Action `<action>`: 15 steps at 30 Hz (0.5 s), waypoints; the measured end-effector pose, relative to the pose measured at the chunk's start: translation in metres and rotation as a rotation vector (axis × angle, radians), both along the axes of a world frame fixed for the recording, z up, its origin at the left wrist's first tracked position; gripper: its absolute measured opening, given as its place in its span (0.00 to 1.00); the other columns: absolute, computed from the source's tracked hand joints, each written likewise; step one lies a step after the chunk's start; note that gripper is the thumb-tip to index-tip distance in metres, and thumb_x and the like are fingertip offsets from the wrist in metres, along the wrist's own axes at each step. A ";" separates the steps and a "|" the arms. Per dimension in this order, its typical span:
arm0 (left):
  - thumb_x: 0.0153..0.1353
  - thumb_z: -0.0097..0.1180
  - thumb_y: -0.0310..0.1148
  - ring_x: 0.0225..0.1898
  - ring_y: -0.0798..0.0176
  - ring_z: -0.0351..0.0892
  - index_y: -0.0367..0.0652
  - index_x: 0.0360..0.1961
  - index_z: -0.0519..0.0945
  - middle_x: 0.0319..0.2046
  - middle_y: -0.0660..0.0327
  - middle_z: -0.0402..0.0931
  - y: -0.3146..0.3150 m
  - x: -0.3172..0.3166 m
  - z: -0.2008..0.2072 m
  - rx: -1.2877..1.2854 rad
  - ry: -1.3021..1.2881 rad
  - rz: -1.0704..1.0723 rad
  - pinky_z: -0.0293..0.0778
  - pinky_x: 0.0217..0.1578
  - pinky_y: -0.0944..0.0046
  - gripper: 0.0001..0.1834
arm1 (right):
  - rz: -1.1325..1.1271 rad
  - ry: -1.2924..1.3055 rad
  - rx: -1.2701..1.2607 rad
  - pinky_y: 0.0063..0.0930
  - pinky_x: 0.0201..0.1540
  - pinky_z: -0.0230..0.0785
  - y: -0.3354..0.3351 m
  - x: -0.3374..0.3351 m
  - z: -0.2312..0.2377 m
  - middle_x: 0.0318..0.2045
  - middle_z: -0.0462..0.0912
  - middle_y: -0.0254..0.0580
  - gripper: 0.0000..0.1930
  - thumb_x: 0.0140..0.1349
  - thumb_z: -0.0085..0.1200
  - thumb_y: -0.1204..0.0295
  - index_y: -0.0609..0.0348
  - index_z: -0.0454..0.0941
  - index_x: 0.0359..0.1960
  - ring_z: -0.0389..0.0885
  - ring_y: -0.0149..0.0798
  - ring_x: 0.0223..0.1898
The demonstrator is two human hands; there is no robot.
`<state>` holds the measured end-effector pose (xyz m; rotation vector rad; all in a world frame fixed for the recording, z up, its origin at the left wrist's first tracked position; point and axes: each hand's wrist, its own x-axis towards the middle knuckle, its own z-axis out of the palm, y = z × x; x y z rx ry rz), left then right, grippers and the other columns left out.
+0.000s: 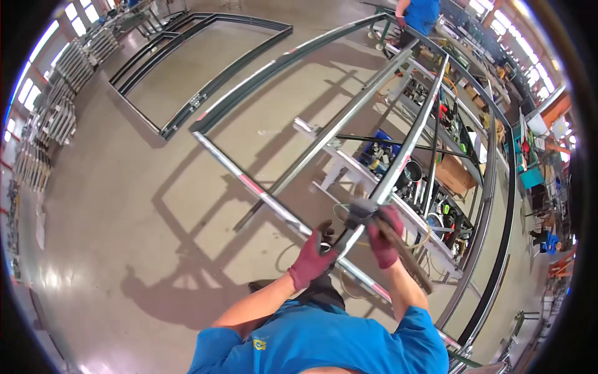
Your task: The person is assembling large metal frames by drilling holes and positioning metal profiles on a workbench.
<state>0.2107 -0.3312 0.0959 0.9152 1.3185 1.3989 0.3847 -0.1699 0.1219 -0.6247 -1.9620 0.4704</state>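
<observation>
My right hand (385,238), in a maroon glove, is closed round the long brown handle of a hammer (406,257). The hammer's dark blocky head (360,212) is over a silver rail of a large metal frame (250,186). My left hand (311,260), gloved alike, has its fingers curled at the frame's near rail, beside the joint with a crossing bar (403,156). A small dark piece shows at its fingertips, but its kind is hard to make out. The frame extends away from me and to the right.
Beneath the frame stands a work table (355,167) with bins of tools and fittings, among them a blue bin (381,149) and a cardboard box (453,174). Another dark frame (218,78) lies at far left. A person in blue (421,14) stands at the far end.
</observation>
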 end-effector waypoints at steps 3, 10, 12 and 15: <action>0.74 0.55 0.56 0.52 0.61 0.82 0.45 0.73 0.66 0.56 0.58 0.80 -0.085 -0.074 0.030 -0.108 -0.493 0.045 0.81 0.50 0.57 0.36 | 0.216 -0.098 0.102 0.46 0.40 0.73 -0.107 -0.101 0.035 0.37 0.81 0.47 0.20 0.50 0.72 0.63 0.58 0.82 0.44 0.79 0.54 0.36; 0.72 0.45 0.68 0.38 0.64 0.82 0.52 0.58 0.80 0.40 0.64 0.83 -0.274 -0.207 0.051 -0.335 -0.662 0.320 0.80 0.39 0.61 0.33 | 0.527 -0.214 0.046 0.44 0.35 0.77 -0.290 -0.265 -0.004 0.40 0.83 0.44 0.24 0.46 0.72 0.62 0.52 0.84 0.46 0.81 0.53 0.38; 0.73 0.48 0.64 0.29 0.66 0.79 0.54 0.52 0.81 0.33 0.66 0.82 -0.306 -0.225 0.040 -0.237 -0.709 0.444 0.75 0.30 0.66 0.27 | 0.611 -0.223 0.053 0.44 0.36 0.78 -0.317 -0.296 -0.007 0.40 0.83 0.45 0.24 0.46 0.71 0.62 0.51 0.84 0.47 0.81 0.53 0.38; 0.74 0.50 0.61 0.26 0.67 0.77 0.55 0.47 0.81 0.29 0.69 0.80 -0.328 -0.257 0.029 -0.135 -0.806 0.543 0.71 0.27 0.68 0.23 | 0.718 -0.310 0.022 0.44 0.40 0.80 -0.336 -0.337 -0.017 0.43 0.84 0.46 0.25 0.50 0.69 0.63 0.50 0.82 0.51 0.83 0.53 0.41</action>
